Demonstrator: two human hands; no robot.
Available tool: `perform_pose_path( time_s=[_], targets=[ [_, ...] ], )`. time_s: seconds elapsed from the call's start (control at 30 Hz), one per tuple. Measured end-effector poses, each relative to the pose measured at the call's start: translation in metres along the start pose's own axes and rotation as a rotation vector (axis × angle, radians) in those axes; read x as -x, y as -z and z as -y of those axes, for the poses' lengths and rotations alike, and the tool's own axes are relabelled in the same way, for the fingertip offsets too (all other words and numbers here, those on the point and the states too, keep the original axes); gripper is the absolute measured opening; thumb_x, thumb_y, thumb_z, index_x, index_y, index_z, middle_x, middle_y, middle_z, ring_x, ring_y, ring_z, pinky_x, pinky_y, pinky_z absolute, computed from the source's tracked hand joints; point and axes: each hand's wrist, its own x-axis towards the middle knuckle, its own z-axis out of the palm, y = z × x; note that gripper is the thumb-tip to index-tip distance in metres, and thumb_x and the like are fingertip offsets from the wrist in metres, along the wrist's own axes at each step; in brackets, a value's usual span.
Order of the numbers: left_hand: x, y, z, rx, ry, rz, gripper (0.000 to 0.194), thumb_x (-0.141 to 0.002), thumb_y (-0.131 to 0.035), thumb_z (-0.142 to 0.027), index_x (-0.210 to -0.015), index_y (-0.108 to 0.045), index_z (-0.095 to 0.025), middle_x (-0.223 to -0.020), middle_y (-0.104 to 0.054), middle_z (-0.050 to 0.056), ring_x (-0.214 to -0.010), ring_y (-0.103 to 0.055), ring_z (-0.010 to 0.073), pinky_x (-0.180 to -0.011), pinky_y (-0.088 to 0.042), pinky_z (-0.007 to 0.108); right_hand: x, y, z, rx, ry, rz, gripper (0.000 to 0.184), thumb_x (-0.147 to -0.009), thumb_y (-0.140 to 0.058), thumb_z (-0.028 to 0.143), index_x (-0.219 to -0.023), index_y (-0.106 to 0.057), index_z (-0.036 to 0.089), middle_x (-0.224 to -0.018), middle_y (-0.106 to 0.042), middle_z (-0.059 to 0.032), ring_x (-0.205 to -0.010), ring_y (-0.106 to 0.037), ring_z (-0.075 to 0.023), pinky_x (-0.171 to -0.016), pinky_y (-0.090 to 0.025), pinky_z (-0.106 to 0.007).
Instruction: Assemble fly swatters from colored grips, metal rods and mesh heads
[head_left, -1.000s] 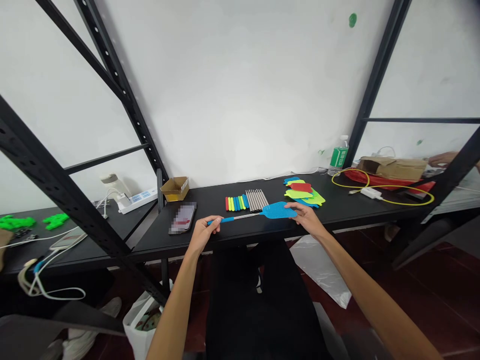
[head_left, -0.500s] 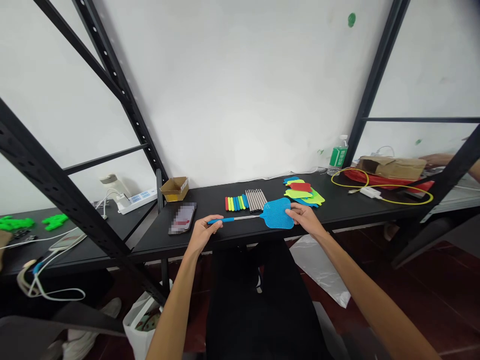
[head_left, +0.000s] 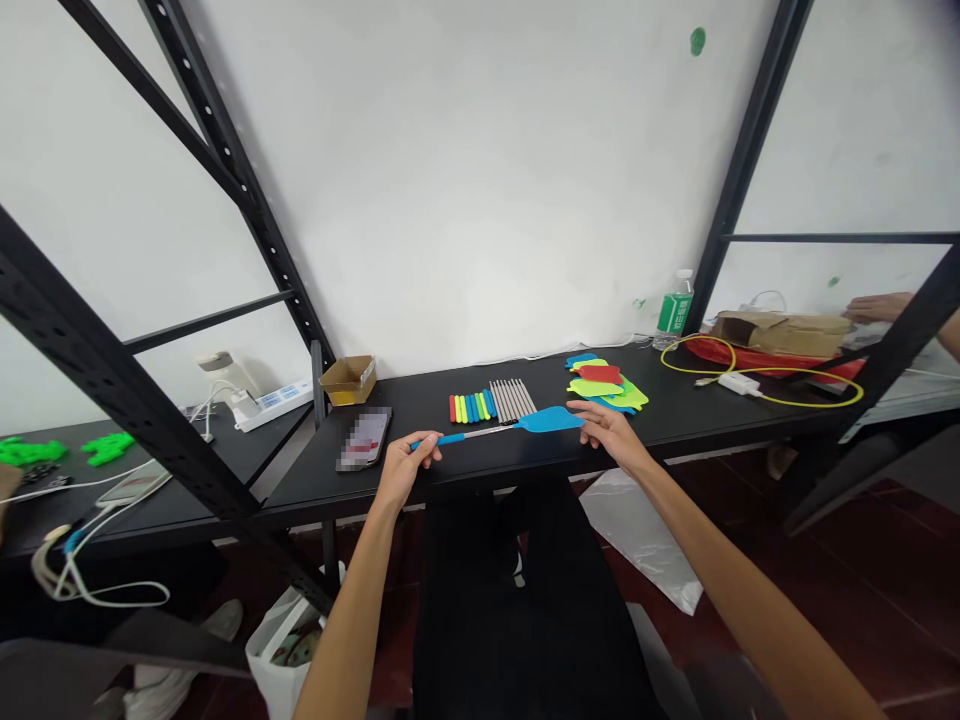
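Note:
My left hand (head_left: pixel 409 466) is closed round the blue handle of a fly swatter (head_left: pixel 551 419), with a thin metal rod between handle and head. Its blue head is tilted nearly edge-on over the front of the black table. At the head's right end is my right hand (head_left: pixel 609 434), its fingers apart on either side of the edge; whether they touch it is hard to see. Just behind lie a row of silver rods (head_left: pixel 513 401) and several coloured handles (head_left: pixel 472 406) in red, yellow, green and blue. A pile of loose swatter heads (head_left: pixel 606 384) rests behind my right hand.
A phone (head_left: pixel 365 438) and a small open cardboard box (head_left: pixel 349 380) are on the left of the table. To the right stand a water bottle (head_left: pixel 674 311) and a yellow cable (head_left: pixel 814 401). Black shelf posts (head_left: pixel 247 200) frame both sides. Another person's hand (head_left: pixel 879 307) shows far right.
The swatter's head has turned from facing me to nearly edge-on. My right hand's fingers have spread from their pinch on the head's edge. My left hand keeps the handle.

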Motion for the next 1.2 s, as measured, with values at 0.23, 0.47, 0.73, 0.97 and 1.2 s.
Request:
perform_pose_path(
  time_s=[0.23,0.47,0.73,0.97,1.2],
  targets=[
    [0.0005,0.0008,0.001,-0.004,-0.016,0.006,0.035,-0.081,-0.069,-0.044,-0.094,-0.074,-0.012,-0.063,-0.063,0.002,-0.054,-0.045,0.0094,-0.054,-0.036,0.023,-0.0007,-0.0011,-0.0034,0.072,-0.012,-0.025,0.036,-0.08,-0.067,0.045,-0.106,-0.072,0.02,-0.08,-0.066,-0.0041,-0.063,-0.055,-0.0141,-0.048,-0.037,-0.023],
    [0.0004,0.002,0.0031,0.022,0.001,0.016,0.034,-0.077,-0.074,-0.041,-0.098,-0.073,-0.014,-0.068,-0.067,0.003,-0.056,-0.046,0.0101,-0.055,-0.038,0.023,-0.0017,0.0,-0.0056,0.061,0.032,-0.084,0.037,-0.075,-0.072,0.048,-0.098,-0.073,0.019,-0.083,-0.064,-0.005,-0.07,-0.058,-0.017,-0.048,-0.04,-0.023],
    [0.0009,0.0036,0.0017,0.017,0.011,0.039,0.031,-0.074,-0.078,-0.037,-0.098,-0.073,-0.016,-0.076,-0.071,0.005,-0.059,-0.049,0.0108,-0.058,-0.039,0.023,-0.0014,-0.0018,-0.0043,0.072,-0.013,-0.058,0.04,-0.075,-0.072,0.052,-0.091,-0.068,0.015,-0.06,-0.055,0.0004,-0.054,-0.049,-0.0127,-0.046,-0.037,-0.024],
    [0.0,0.0011,0.0041,0.059,0.001,-0.01,0.03,-0.078,-0.074,-0.039,-0.095,-0.073,-0.014,-0.069,-0.068,0.004,-0.055,-0.045,0.0099,-0.055,-0.037,0.023,-0.0003,-0.0028,0.0009,0.05,0.003,-0.049,0.054,-0.082,-0.064,0.05,-0.126,-0.061,0.019,-0.056,-0.053,0.0032,-0.052,-0.048,-0.0128,-0.046,-0.036,-0.023],
    [-0.0004,-0.0004,0.0006,0.043,0.017,-0.024,0.034,-0.081,-0.07,-0.045,-0.09,-0.074,-0.013,-0.065,-0.067,0.004,-0.054,-0.047,0.0103,-0.053,-0.036,0.023,0.0014,-0.0006,-0.0011,0.037,0.011,-0.023,0.051,-0.08,-0.068,0.044,-0.127,-0.062,0.024,-0.1,-0.07,-0.0064,-0.061,-0.053,-0.0119,-0.047,-0.037,-0.023]
  ],
)
